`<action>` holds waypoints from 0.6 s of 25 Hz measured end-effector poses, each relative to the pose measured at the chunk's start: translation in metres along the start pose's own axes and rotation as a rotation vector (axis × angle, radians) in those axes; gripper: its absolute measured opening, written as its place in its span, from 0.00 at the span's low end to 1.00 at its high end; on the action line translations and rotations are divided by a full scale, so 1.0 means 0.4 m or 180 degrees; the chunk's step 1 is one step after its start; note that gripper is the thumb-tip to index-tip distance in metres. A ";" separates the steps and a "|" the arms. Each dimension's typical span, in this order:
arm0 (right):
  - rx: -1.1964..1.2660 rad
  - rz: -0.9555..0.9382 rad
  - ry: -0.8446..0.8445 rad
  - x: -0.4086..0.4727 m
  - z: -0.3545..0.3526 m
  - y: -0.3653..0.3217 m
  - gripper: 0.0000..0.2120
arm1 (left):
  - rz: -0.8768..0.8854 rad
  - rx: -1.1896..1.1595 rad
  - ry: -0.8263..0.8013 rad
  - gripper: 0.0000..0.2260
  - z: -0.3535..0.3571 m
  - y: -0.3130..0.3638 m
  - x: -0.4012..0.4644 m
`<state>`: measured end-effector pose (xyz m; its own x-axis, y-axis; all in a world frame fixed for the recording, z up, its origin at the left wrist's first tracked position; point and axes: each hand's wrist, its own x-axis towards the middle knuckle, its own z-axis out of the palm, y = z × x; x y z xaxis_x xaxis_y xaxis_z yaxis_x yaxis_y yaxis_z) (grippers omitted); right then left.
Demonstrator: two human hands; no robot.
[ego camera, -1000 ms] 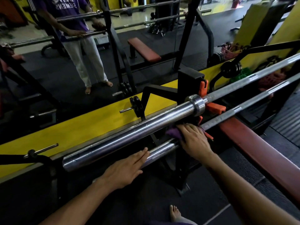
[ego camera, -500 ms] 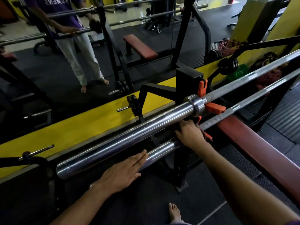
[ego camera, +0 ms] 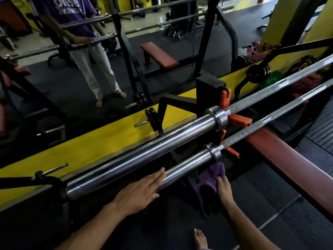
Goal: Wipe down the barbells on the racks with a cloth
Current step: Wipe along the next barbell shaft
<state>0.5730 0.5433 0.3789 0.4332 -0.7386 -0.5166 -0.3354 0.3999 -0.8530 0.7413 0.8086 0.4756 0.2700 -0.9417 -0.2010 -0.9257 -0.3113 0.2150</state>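
The lower barbell (ego camera: pixel 189 164) lies on the orange hooks (ego camera: pixel 239 120) of a black rack (ego camera: pixel 210 87), running from the lower left up to the right edge of the view, just beneath and in front of the upper barbell (ego camera: pixel 144 150), which rests parallel to it on the same rack. Both show a thick chrome sleeve on the near side, a collar, and a thinner grey shaft beyond. The left hand (ego camera: pixel 142 190) lies flat on the near end of the lower barbell's sleeve, fingers straight and together, gripping nothing. The right hand (ego camera: pixel 223 190) holds a purple cloth (ego camera: pixel 210 179), its fingers curled into the bunched fabric; the cloth sits just below the lower sleeve, near its collar, and whether it touches the metal cannot be told. A red bench pad (ego camera: pixel 288 165) stretches away to the right under the shafts. Behind the rack a yellow ledge (ego camera: pixel 90 150) runs below a wall mirror (ego camera: pixel 72 91), which reflects a person in a purple shirt and pale trousers standing barefoot at the bars. Small black weight plates (ego camera: pixel 153 119) sit on a peg to the left of the rack. A bare foot (ego camera: pixel 200 239) stands on the dark floor mat (ego camera: pixel 252 204) at the bottom of the view.
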 end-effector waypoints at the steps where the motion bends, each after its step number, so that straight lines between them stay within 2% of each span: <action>1: 0.0543 0.0322 0.0067 0.005 0.013 -0.030 0.09 | 0.0004 0.0010 -0.0013 0.33 -0.002 0.003 0.000; 3: 0.1343 0.0761 0.0127 0.008 0.039 -0.097 0.08 | -0.0043 0.0021 -0.0055 0.34 -0.006 0.007 -0.005; 4: 0.1425 0.0815 0.0049 0.000 0.049 -0.123 0.10 | -0.0056 0.0044 -0.0060 0.34 -0.005 0.005 -0.005; 5: 0.1390 0.0835 -0.0031 -0.009 0.054 -0.135 0.12 | -0.0053 0.0057 -0.0059 0.35 -0.002 0.002 -0.005; 7: 0.0717 0.0516 -0.0052 -0.053 0.039 -0.141 0.13 | -0.0052 0.0002 -0.0033 0.35 0.006 -0.005 -0.003; 9: -0.0032 -0.0235 0.0090 -0.115 0.002 -0.128 0.09 | -0.0024 -0.0025 0.0020 0.35 0.014 -0.012 -0.002; 12: -0.1028 -0.1862 0.0400 -0.190 -0.037 -0.148 0.13 | 0.0046 -0.0039 0.0161 0.36 0.024 -0.020 -0.006; 14: -0.1623 -0.2816 0.0188 -0.171 -0.027 -0.162 0.14 | 0.0055 -0.0087 0.0189 0.35 0.029 -0.024 -0.009; 15: -0.2002 -0.3037 -0.0005 -0.145 -0.010 -0.166 0.18 | 0.0064 -0.0096 0.0197 0.35 0.029 -0.026 -0.009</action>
<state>0.5667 0.5574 0.4660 0.7370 -0.5945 0.3215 -0.2283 -0.6667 -0.7095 0.7468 0.8165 0.4630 0.2682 -0.9536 -0.1370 -0.9230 -0.2951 0.2472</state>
